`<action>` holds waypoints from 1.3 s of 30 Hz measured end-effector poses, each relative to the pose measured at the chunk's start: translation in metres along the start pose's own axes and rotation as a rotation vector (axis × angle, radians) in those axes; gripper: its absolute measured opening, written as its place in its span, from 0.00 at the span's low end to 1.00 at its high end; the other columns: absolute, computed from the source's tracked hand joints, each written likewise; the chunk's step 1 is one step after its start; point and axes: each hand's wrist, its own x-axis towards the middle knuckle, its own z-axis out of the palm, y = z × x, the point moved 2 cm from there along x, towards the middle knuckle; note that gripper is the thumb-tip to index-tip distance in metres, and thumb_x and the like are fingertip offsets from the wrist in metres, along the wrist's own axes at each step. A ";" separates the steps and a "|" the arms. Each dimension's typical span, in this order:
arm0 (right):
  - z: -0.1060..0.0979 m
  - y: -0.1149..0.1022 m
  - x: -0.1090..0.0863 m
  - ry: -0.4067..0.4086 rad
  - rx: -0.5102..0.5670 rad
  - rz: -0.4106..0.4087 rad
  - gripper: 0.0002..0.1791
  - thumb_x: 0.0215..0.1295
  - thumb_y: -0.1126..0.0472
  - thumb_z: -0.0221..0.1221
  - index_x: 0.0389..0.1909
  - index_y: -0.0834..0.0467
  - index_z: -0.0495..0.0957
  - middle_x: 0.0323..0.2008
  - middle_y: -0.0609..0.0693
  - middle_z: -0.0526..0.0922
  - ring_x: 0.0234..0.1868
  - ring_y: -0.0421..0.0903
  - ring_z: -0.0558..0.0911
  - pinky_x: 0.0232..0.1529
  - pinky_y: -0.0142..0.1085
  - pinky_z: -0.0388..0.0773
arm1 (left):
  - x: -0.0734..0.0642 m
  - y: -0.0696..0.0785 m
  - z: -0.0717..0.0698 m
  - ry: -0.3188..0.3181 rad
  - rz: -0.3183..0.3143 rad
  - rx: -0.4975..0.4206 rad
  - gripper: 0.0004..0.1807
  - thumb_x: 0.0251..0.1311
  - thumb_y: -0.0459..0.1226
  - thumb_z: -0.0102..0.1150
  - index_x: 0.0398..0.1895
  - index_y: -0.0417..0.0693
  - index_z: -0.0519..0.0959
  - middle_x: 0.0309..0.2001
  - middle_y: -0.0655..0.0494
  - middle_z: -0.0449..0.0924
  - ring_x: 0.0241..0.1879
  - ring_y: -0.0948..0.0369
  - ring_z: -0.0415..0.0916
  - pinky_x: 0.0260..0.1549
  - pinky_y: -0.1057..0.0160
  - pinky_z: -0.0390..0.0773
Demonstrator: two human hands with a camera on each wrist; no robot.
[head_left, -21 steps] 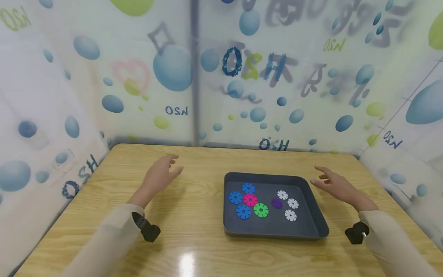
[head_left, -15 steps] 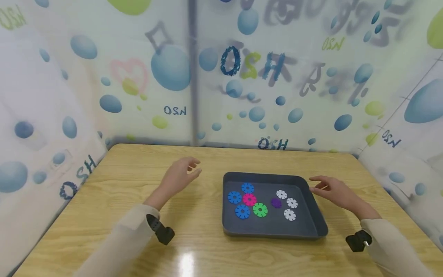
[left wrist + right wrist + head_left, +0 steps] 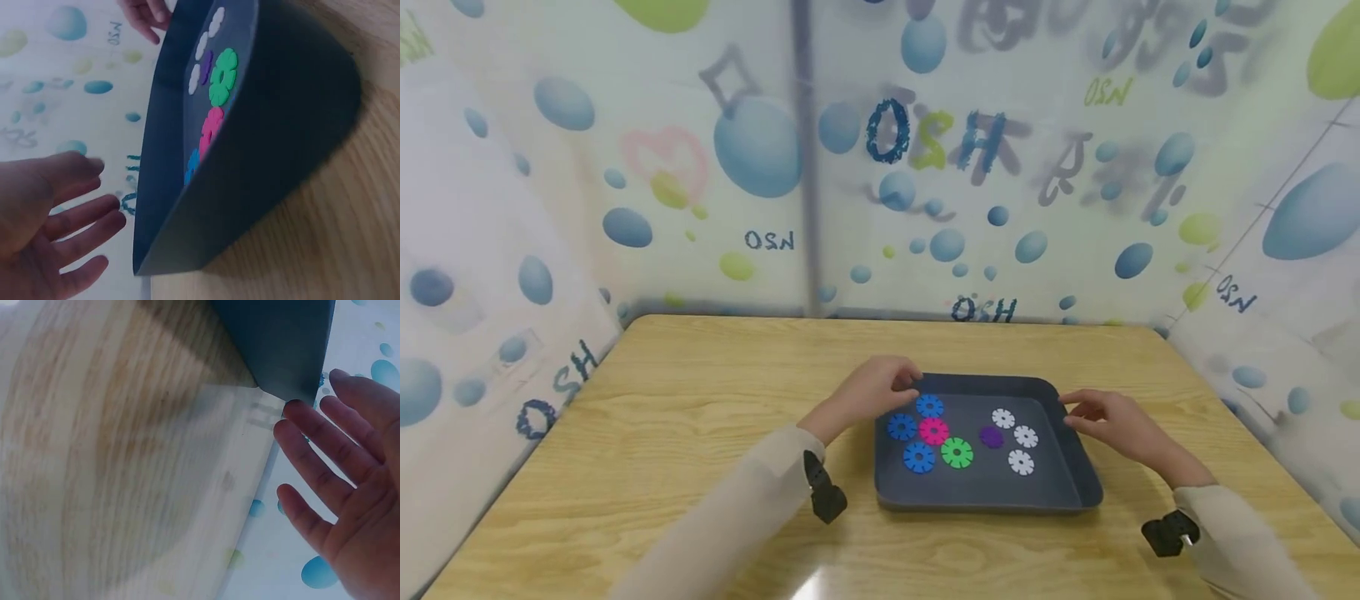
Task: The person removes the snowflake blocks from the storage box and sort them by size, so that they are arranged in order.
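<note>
A dark grey tray (image 3: pixel 977 493) lies on the wooden table. On its left side are blue notched discs (image 3: pixel 919 457), a pink disc (image 3: pixel 933 431) and a green disc (image 3: pixel 957 452); a purple disc (image 3: pixel 992 437) and white discs (image 3: pixel 1021 462) are farther right. My left hand (image 3: pixel 874 388) hovers over the tray's back-left corner, fingers loosely bent and holding nothing, as the left wrist view also shows. At the right wall, my right hand (image 3: pixel 1112 423) has its fingertips close to the rim. In the right wrist view its fingers (image 3: pixel 319 462) are spread with nothing between them.
The wooden table (image 3: pixel 700 375) stretches around the tray. Printed curtain-like sheets (image 3: pixel 880 192) with blue and green dots stand behind it and at both sides. Each wrist carries a black strapped device, such as the left wrist device (image 3: pixel 827 498).
My left hand has swung right, from over the bare table to the tray's back-left corner. The right hand has shifted slightly down beside the right rim. The discs stay put in the tray.
</note>
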 end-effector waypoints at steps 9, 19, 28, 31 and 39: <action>0.002 0.003 -0.001 -0.009 0.010 -0.024 0.20 0.59 0.61 0.60 0.50 0.67 0.74 0.35 0.54 0.81 0.34 0.48 0.80 0.32 0.37 0.76 | 0.029 0.019 0.022 -0.313 0.109 -0.001 0.14 0.57 0.35 0.60 0.46 0.40 0.77 0.41 0.50 0.79 0.41 0.61 0.75 0.39 0.68 0.73; 0.002 0.006 0.000 -0.039 0.078 0.014 0.21 0.59 0.61 0.60 0.52 0.66 0.72 0.36 0.55 0.81 0.35 0.48 0.81 0.33 0.39 0.77 | 0.050 0.030 0.039 -0.511 0.069 0.050 0.14 0.48 0.36 0.69 0.39 0.45 0.80 0.33 0.60 0.77 0.33 0.65 0.72 0.32 0.70 0.72; 0.002 0.008 0.000 -0.042 0.093 0.022 0.22 0.60 0.60 0.60 0.52 0.66 0.72 0.36 0.55 0.81 0.35 0.47 0.81 0.33 0.38 0.76 | 0.054 0.037 0.053 -0.590 0.000 0.190 0.17 0.42 0.38 0.73 0.37 0.50 0.78 0.35 0.62 0.73 0.36 0.65 0.70 0.36 0.69 0.71; 0.002 0.007 0.000 -0.041 0.099 0.022 0.22 0.60 0.60 0.60 0.52 0.66 0.72 0.36 0.55 0.81 0.35 0.47 0.81 0.33 0.39 0.76 | 0.054 0.039 0.055 -0.599 -0.027 0.233 0.18 0.41 0.38 0.73 0.36 0.52 0.77 0.36 0.63 0.72 0.37 0.65 0.69 0.38 0.67 0.70; 0.002 0.009 -0.001 -0.045 0.120 0.024 0.22 0.60 0.59 0.59 0.53 0.66 0.71 0.37 0.56 0.81 0.36 0.48 0.81 0.34 0.40 0.77 | 0.053 0.043 0.059 -0.618 -0.055 0.284 0.17 0.39 0.38 0.74 0.31 0.52 0.74 0.33 0.63 0.73 0.34 0.64 0.68 0.35 0.67 0.69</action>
